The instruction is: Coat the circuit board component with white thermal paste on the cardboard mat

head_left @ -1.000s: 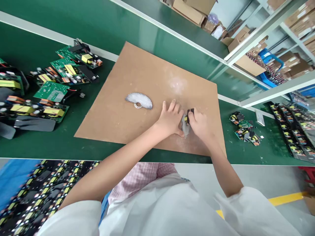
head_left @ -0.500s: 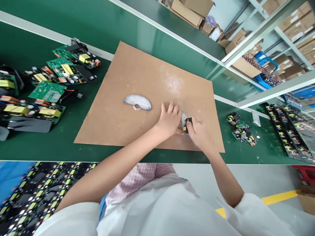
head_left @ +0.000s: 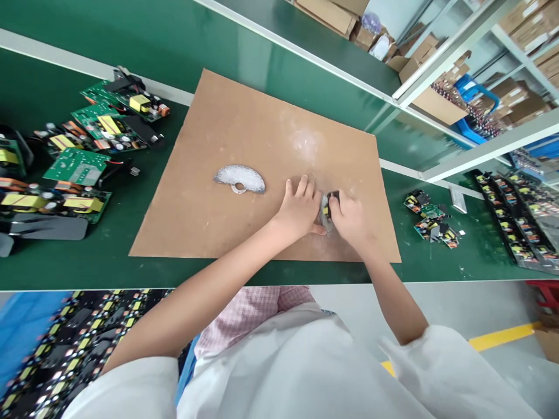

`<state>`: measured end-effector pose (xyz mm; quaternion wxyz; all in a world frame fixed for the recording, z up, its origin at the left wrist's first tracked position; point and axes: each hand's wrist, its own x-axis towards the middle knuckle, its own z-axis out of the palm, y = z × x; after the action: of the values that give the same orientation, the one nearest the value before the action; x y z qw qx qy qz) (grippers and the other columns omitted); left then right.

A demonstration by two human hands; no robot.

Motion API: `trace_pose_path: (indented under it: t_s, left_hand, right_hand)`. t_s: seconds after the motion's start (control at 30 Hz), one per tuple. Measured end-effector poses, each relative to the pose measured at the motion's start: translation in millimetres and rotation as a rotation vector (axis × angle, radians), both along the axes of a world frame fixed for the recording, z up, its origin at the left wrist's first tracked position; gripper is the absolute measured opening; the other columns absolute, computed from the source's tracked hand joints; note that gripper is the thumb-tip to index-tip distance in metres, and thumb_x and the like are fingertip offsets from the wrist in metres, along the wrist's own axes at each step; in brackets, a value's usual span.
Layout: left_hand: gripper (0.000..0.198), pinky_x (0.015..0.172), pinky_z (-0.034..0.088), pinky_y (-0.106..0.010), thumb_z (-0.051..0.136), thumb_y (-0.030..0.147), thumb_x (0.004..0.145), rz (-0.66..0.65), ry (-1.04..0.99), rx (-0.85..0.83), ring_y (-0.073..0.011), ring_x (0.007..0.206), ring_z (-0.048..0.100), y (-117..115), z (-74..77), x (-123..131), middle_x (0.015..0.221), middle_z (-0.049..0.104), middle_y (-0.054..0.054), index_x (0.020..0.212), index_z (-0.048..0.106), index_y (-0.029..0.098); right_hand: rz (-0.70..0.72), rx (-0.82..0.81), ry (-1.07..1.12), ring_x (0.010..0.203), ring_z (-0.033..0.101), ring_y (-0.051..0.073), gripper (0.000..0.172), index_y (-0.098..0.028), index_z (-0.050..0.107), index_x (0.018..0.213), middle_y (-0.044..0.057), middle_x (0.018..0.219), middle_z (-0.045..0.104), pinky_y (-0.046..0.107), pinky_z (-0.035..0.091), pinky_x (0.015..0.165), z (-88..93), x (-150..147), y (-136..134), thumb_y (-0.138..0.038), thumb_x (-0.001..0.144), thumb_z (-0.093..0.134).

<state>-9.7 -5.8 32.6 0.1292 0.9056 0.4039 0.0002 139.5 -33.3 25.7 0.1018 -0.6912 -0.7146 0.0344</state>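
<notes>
My left hand (head_left: 300,209) lies flat on a brown board (head_left: 244,128), fingers stretched forward and thumb pointing right. Its right side meets a grey, worn-looking flat piece (head_left: 324,220), which it partly covers. My right hand (head_left: 350,216) is closed round a small circuit board (head_left: 334,196) with black and yellow parts. That board sits over the grey piece, and my fingers hide most of it. To the left lies a half-disc (head_left: 240,176), whitish with a dark edge and a ring at its centre.
Several green circuit boards (head_left: 100,125) are piled at the left of the green bench (head_left: 218,272). A smaller group of circuit boards (head_left: 430,218) lies at the right, near a black tray (head_left: 509,221) full of boards. A white rail (head_left: 305,49) runs behind.
My right hand and the small circuit board have moved slightly away from me over the grey piece. My left hand has hardly moved. The whole view has shifted a little.
</notes>
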Motion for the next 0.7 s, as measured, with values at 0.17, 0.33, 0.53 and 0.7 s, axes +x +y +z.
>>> trace_pose_path:
  t_s: [0.17, 0.33, 0.53, 0.7]
  left_hand:
    - [0.09, 0.111, 0.016, -0.063, 0.066, 0.059, 0.075, 0.017, -0.007, -0.014, -0.039, 0.142, 0.012, 1, -0.8, 0, 0.149, 0.024, -0.026, 0.138, 0.036, 0.002]
    - [0.088, 0.111, 0.016, -0.063, 0.068, 0.057, 0.074, 0.011, -0.024, -0.018, -0.0388, 0.142, 0.012, 1, -2.5, 0, 0.149, 0.025, -0.025, 0.137, 0.037, 0.004]
    - [0.088, 0.111, 0.015, -0.062, 0.067, 0.058, 0.074, 0.022, -0.027, -0.045, -0.039, 0.142, 0.011, 2, -0.8, 0, 0.15, 0.024, -0.024, 0.137, 0.037, 0.005]
    - [0.089, 0.111, 0.014, -0.063, 0.068, 0.057, 0.074, 0.018, -0.037, -0.071, -0.0392, 0.142, 0.01, 3, -2.2, 0, 0.15, 0.024, -0.024, 0.138, 0.036, 0.004]
  right_hand:
    - [0.037, -0.014, 0.045, 0.067, 0.057, 0.025, 0.02, -0.018, 0.048, 0.087, 0.009, 0.077, 0.061, 0.03, 0.03, 0.057, 2.8, 2, 2, -0.025, 0.096, 0.031]
    - [0.044, -0.031, 0.038, 0.065, 0.057, 0.026, 0.02, -0.018, 0.047, 0.086, 0.009, 0.073, 0.06, 0.03, 0.03, 0.056, 1.2, 0, -11, -0.026, 0.094, 0.03]
    - [0.005, 0.028, 0.04, 0.071, 0.058, 0.027, 0.02, -0.018, 0.048, 0.085, 0.011, 0.078, 0.061, 0.031, 0.033, 0.059, -1.8, 4, 15, -0.024, 0.093, 0.031]
    - [0.069, -0.025, 0.053, 0.065, 0.057, 0.026, 0.022, -0.019, 0.049, 0.086, 0.009, 0.072, 0.06, 0.031, 0.032, 0.056, -0.7, 6, -13, -0.028, 0.094, 0.031]
